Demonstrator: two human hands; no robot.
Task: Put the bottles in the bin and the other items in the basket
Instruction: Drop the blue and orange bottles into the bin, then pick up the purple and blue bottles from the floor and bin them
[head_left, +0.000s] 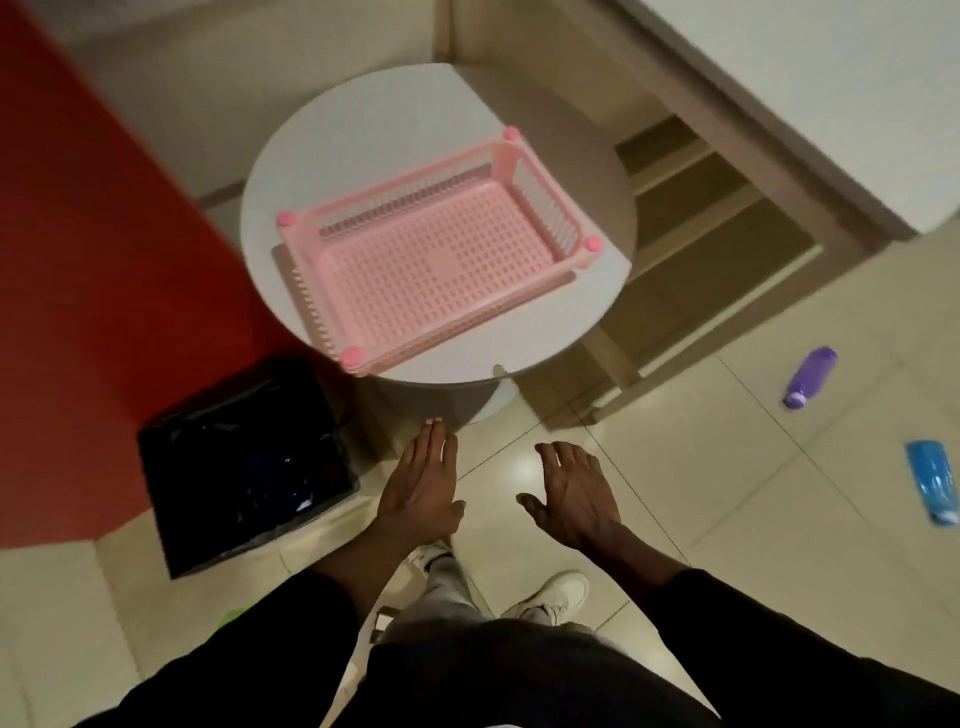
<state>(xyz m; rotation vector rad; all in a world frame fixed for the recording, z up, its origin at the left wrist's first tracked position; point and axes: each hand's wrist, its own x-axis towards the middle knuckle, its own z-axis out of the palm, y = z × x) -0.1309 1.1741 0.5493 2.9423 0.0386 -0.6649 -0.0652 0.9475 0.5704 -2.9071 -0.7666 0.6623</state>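
A pink slotted basket (436, 254) sits empty on a round white table (363, 124). To the table's lower left, a bin lined with a black bag (244, 462) stands on the floor. A purple bottle (810, 376) and a blue bottle (932, 486) lie on the floor tiles at the right. My left hand (423, 488) and my right hand (576, 496) hover palm-down in front of me, between the bin and the bottles. Both hold nothing, with fingers spread.
A red wall (78, 260) runs along the left. Wooden steps (717, 234) rise behind the table at the right. A green scrap (234, 616) shows on the floor near my left sleeve. My white shoes (556, 595) stand on the tiles below my hands.
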